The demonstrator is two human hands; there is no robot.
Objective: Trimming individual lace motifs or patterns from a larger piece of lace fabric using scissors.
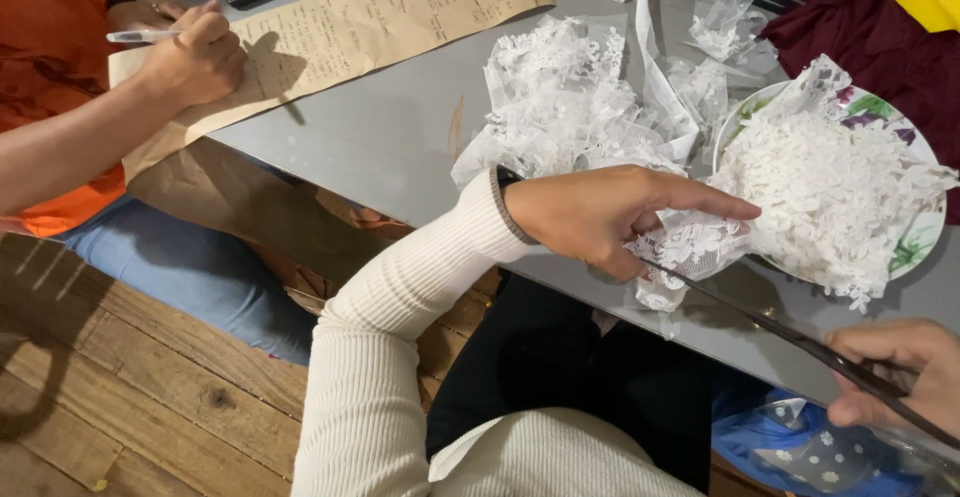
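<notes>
**Lace scrap pinched at the table edge**

The left hand [600,219] grips a small piece of white lace [688,249], index finger stretched out over it. The lace is sheer, with a flowery openwork pattern and ragged edges, and hangs just over the grey table's [400,137] near edge, beside a plate [925,242] heaped with more cuttings. The right hand [895,372] is closed around dark scissors [780,332], whose blades reach up to the scrap. Across the table, another person's hand [195,57] writes on brown paper [380,22].
</notes>
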